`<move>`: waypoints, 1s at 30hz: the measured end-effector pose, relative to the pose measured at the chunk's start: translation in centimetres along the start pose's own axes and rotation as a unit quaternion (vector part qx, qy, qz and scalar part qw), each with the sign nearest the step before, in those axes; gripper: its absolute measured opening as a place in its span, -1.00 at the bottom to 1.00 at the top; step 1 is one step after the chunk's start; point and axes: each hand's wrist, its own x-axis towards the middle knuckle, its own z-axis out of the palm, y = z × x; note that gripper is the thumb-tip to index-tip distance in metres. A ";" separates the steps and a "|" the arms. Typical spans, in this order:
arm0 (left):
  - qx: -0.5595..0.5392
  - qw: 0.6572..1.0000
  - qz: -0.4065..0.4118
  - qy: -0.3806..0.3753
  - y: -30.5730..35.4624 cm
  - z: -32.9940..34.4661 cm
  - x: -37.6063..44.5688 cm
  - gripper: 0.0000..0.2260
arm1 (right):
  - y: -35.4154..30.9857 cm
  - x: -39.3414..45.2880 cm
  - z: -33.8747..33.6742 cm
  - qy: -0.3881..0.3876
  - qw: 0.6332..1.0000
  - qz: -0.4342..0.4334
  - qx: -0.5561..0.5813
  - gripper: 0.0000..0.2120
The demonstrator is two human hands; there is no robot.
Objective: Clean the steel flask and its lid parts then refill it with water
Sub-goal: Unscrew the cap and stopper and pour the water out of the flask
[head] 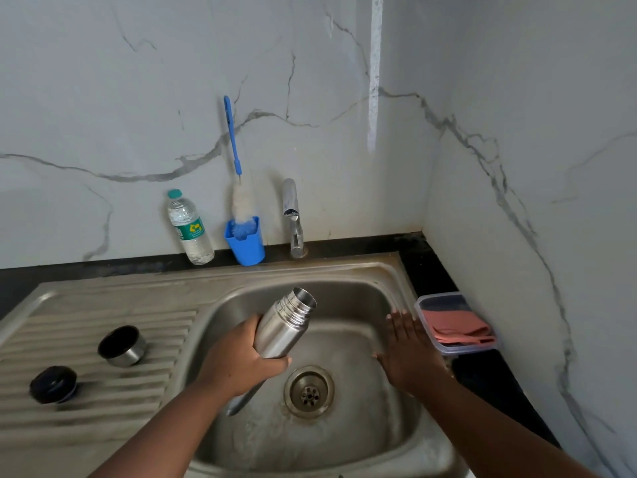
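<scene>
My left hand [238,357] grips the steel flask [284,327] round its body and holds it tilted over the sink basin [344,294], open mouth pointing up and to the right. My right hand [410,353] hovers flat over the right side of the basin, fingers straight, holding nothing. The steel cup lid [122,346] stands on the ribbed drainboard [86,419], dark inside facing up. The black stopper [52,384] lies to its lower left on the same drainboard.
A tap [293,219] rises behind the basin; no water runs from it. A blue cup [245,243] holds a bottle brush [238,174]. A plastic water bottle [189,229] stands beside it. A clear box with a pink cloth [455,326] sits at right. The drain [309,391] is open.
</scene>
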 end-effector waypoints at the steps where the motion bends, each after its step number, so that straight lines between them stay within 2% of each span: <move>1: 0.008 1.000 0.002 -0.002 -0.3 -0.2 -0.1 -0.46 | -0.1 -0.1 0.2 0.008 1.000 0.010 -0.009 -0.31; 13: 0.121 0.992 0.026 -0.029 -1.3 -0.7 0.4 -0.38 | 0.4 0.5 0.8 0.020 0.999 0.019 -0.021 -0.36; 17: 0.129 0.990 0.022 -0.045 -2.0 -0.2 0.6 -0.36 | 0.6 0.6 1.2 0.046 0.998 0.000 -0.038 -0.35; 18: 0.133 0.990 0.022 -0.048 -2.2 -0.1 0.7 -0.36 | 0.5 0.6 1.2 0.043 0.998 -0.004 -0.042 -0.31; 20: 0.146 0.988 0.020 -0.055 -2.3 0.0 0.9 -0.36 | 0.5 0.5 0.9 0.040 0.998 0.007 -0.041 -0.39; 30: 0.190 0.978 0.025 -0.082 -2.7 0.3 1.1 -0.30 | 0.6 0.7 1.3 0.044 0.998 0.007 -0.042 -0.36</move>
